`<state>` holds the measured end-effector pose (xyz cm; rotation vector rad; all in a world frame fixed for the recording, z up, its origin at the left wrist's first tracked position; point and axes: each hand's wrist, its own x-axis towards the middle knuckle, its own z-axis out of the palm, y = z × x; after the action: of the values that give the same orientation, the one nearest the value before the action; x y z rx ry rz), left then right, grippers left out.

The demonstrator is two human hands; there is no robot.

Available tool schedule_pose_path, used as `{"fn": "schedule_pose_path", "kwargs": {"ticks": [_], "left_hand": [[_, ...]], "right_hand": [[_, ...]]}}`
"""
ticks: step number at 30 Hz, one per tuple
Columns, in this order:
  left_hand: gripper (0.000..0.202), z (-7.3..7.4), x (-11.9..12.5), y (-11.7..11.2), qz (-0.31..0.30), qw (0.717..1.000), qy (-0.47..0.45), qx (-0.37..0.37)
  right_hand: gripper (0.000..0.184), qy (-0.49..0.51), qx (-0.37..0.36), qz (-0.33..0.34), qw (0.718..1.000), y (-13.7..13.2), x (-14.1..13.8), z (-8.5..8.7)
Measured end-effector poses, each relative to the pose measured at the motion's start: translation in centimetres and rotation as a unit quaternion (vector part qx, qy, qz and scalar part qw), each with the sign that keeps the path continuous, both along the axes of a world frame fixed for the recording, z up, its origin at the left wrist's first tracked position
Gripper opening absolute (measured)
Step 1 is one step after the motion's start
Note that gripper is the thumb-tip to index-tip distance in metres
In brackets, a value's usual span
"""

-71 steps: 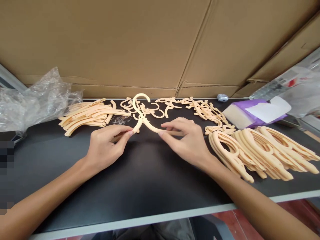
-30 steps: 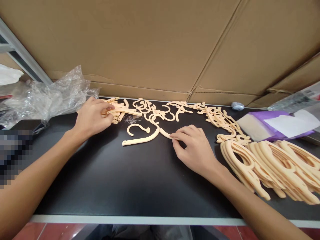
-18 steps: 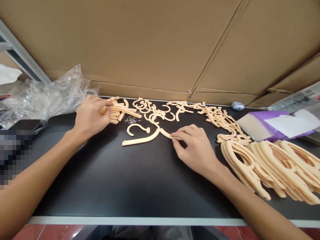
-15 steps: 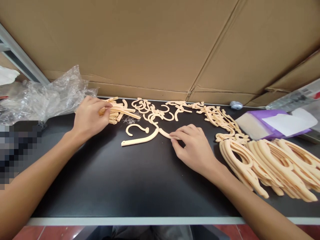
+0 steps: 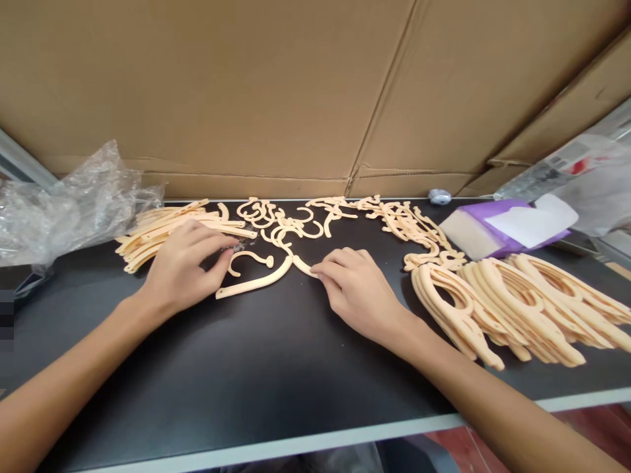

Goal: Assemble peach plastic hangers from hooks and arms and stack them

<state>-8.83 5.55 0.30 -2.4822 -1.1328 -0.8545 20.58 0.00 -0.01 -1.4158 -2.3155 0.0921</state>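
My right hand (image 5: pixel 357 292) pinches the right end of a cream curved hanger arm (image 5: pixel 303 266) between thumb and fingertips. That piece meets a second hanger arm (image 5: pixel 256 284), which lies flat on the table with a hole at its far left end. My left hand (image 5: pixel 190 266) is closed, thumb and index tips together at the left curve of a loose hanger hook (image 5: pixel 254 255). Whether anything sits between those fingertips is hidden. Behind this hand lies a pile of straight hanger strips (image 5: pixel 162 226).
More hooks (image 5: pixel 280 220) are scattered along the back, with tangled small parts (image 5: pixel 399 223) to their right. Stacked folded hanger pieces (image 5: pixel 513 309) lie at right, before a purple tissue pack (image 5: pixel 503 230). Clear plastic wrap (image 5: pixel 73 210) is at left; cardboard (image 5: pixel 221 92) stands behind.
My left hand has left the strip pile and come right and nearer, down to the loose hook. My right hand still grips the curved arm. The whole view has shifted slightly.
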Motion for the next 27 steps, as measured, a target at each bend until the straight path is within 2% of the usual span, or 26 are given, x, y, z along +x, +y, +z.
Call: {"fn": "schedule_pose_path", "kwargs": {"ticks": [2, 4, 9, 13, 21, 27], "left_hand": [[0.014, -0.1, 1.0, -0.9, -0.044, 0.999, 0.004, 0.015], [0.013, -0.1, 1.7, -1.5, -0.062, 0.998, 0.016, 0.022], [0.013, -0.1, 2.5, -2.4, -0.063, 0.996, 0.045, 0.046], [0.017, -0.3, 2.8, -2.7, -0.071, 0.996, 0.046, 0.029], [0.011, -1.1, 3.0, -2.6, -0.103, 0.994, 0.043, 0.011], [0.013, -1.3, 2.8, -2.5, -0.100, 0.994, 0.028, 0.010]], "right_hand": [[0.028, -0.009, -0.002, 0.001, 1.000, 0.0, -0.1, 0.1], [0.027, -0.011, -0.005, -0.001, 1.000, 0.1, -0.2, 0.1], [0.027, -0.006, -0.006, -0.003, 1.000, 0.1, -0.2, 0.0], [0.027, 0.004, 0.002, 0.010, 1.000, 0.0, -0.2, -0.2], [0.024, 0.051, 0.013, 0.032, 0.998, 0.2, -0.1, -0.8], [0.023, 0.063, 0.034, 0.053, 0.996, 0.0, -0.4, -1.0]]}}
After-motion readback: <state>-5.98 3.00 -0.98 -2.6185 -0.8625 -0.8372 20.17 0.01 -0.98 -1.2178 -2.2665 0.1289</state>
